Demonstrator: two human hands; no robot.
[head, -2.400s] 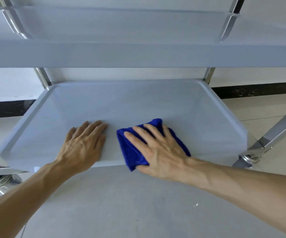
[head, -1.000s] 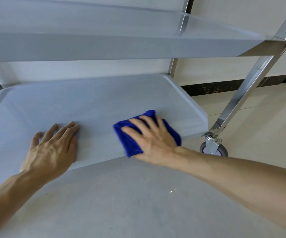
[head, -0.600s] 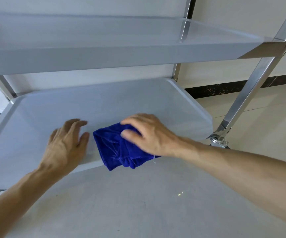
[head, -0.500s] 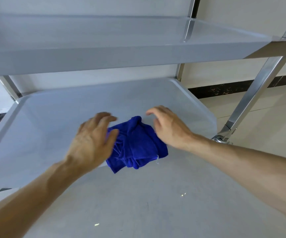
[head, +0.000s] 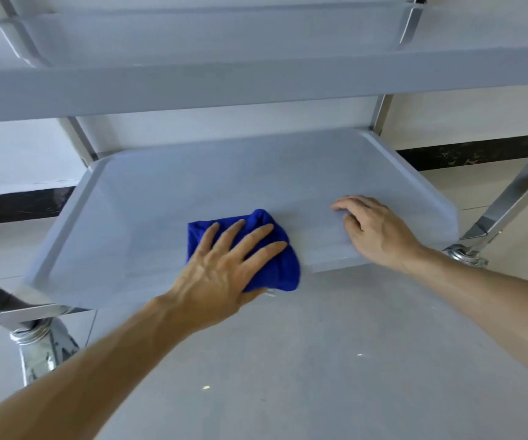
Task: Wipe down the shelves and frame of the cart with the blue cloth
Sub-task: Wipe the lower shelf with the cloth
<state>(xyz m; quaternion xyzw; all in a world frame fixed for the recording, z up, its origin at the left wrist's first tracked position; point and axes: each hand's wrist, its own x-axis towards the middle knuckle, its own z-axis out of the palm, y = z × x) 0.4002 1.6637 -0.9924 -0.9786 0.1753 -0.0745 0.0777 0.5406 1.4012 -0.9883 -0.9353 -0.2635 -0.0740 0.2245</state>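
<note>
The blue cloth (head: 281, 265) lies bunched on the front edge of the cart's grey bottom shelf (head: 148, 211). My left hand (head: 224, 265) presses flat on the cloth with fingers spread, covering its left half. My right hand (head: 373, 230) rests on the bare shelf to the right of the cloth, fingers slightly curled, holding nothing. A second grey shelf (head: 256, 84) spans the view above. Shiny metal frame posts (head: 510, 198) stand at the corners.
Metal casters sit under the front corners at the left (head: 39, 341) and the right (head: 465, 254). A grey floor (head: 319, 360) lies below my arms. A white wall with a dark skirting strip (head: 465, 154) runs behind the cart.
The cloth has passed from my right hand to my left. My left hand now presses on it, and my right hand has moved right onto the bare shelf.
</note>
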